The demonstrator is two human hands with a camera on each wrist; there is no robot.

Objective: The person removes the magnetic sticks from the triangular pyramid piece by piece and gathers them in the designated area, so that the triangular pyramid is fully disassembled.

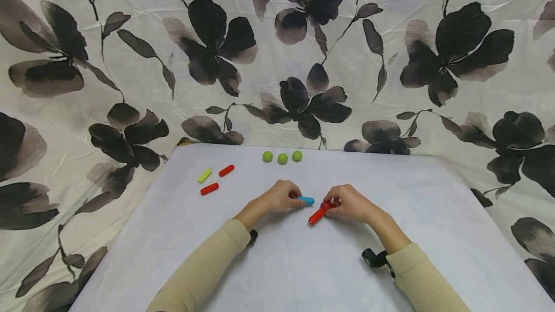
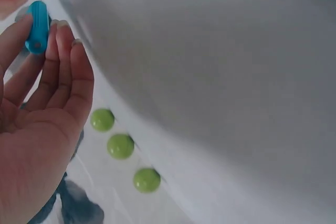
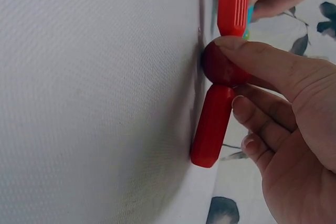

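Observation:
My left hand (image 1: 298, 198) pinches a short blue stick (image 1: 306, 200) at its fingertips, low over the white table (image 1: 277, 264). In the left wrist view the blue stick (image 2: 37, 27) lies against my fingers (image 2: 63, 66). My right hand (image 1: 332, 204) pinches a red ball (image 1: 325, 205) that sits on the end of a red stick (image 1: 316, 216) lying on the table. The right wrist view shows my thumb (image 3: 262, 59) on the red ball (image 3: 223, 66), the red stick (image 3: 212, 127) below it and a second red stick (image 3: 233, 1) above it.
Three green balls (image 1: 267, 156) (image 1: 283, 158) (image 1: 297, 155) stand in a row near the table's far edge. At the far left lie a yellow-green stick (image 1: 204, 175) and two red sticks (image 1: 226, 170) (image 1: 209, 188). A flowered cloth (image 1: 303, 61) hangs behind.

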